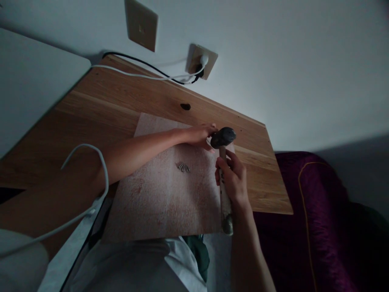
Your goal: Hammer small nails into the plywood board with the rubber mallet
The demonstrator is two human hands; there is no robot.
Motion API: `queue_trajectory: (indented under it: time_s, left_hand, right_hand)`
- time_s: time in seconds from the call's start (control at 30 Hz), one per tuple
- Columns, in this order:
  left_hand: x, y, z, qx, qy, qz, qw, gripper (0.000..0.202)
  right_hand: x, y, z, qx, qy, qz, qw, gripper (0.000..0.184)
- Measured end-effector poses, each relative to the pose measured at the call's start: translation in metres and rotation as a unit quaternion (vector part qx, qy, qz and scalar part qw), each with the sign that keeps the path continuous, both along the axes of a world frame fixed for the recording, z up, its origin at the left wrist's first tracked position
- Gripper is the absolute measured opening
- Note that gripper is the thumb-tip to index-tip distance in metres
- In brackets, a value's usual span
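Observation:
My right hand [234, 178] is wrapped around the handle of a hammer [225, 202] with a dark, thick head, held upright over the right edge of a flat wooden board [152, 198]. Close behind the hammer head, my left hand [200, 136] is at the board's far right part, fingers bent together. The hammer head partly covers those fingertips, so what they hold cannot be made out. Several small metal nails or screws [183, 167] lie fanned out in a little pile on the board, nearer to me than my left hand.
The board rests on a wooden desk [261, 178] with a cable hole [185, 106]. Behind it, a wall socket [203, 61] holds plugs with a white and a black cable. A white panel [33, 81] stands left. Purple fabric [291, 190] lies at right. A white cord [105, 170] loops near my left arm.

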State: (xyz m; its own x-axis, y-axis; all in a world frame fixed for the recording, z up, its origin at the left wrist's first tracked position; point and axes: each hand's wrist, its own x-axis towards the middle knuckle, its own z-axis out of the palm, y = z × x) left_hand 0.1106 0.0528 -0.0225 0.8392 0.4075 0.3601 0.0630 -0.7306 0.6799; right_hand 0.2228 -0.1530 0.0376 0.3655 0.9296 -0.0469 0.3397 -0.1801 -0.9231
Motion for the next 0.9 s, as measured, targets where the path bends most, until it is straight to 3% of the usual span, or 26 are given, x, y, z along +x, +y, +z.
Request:
queue_trajectory:
  time_s: [0.23, 0.4, 0.5, 0.6, 0.73, 0.8, 0.9]
  left_hand:
    - [0.001, 0.003, -0.006, -0.011, 0.004, 0.001, 1.000, 0.058]
    - [0.002, 0.004, -0.003, -0.009, 0.007, -0.004, 1.000, 0.053]
    - [-0.003, 0.002, 0.015, -0.016, 0.009, 0.002, 1.000, 0.045]
    - [-0.012, -0.003, 0.046, -0.025, 0.027, -0.026, 0.999, 0.030]
    - [-0.023, -0.020, 0.080, -0.028, 0.106, -0.186, 0.976, 0.022]
    - [-0.027, -0.032, 0.088, -0.027, 0.157, -0.236, 0.958, 0.018]
    - [-0.031, -0.047, 0.090, -0.007, 0.217, -0.241, 0.946, 0.018]
  right_hand:
    - [0.002, -0.038, 0.002, -0.005, 0.048, -0.077, 0.996, 0.044]
    - [0.006, -0.052, -0.014, -0.036, 0.009, -0.072, 0.997, 0.030]
    - [0.005, -0.053, -0.021, -0.033, 0.001, -0.078, 0.996, 0.030]
    - [0.003, -0.053, -0.021, -0.033, 0.003, -0.076, 0.997, 0.030]
    - [0.003, -0.052, -0.019, -0.033, 0.004, -0.077, 0.996, 0.031]
    - [0.004, -0.052, -0.019, -0.032, 0.003, -0.078, 0.996, 0.032]
    - [0.005, -0.052, -0.020, -0.030, 0.003, -0.079, 0.996, 0.031]
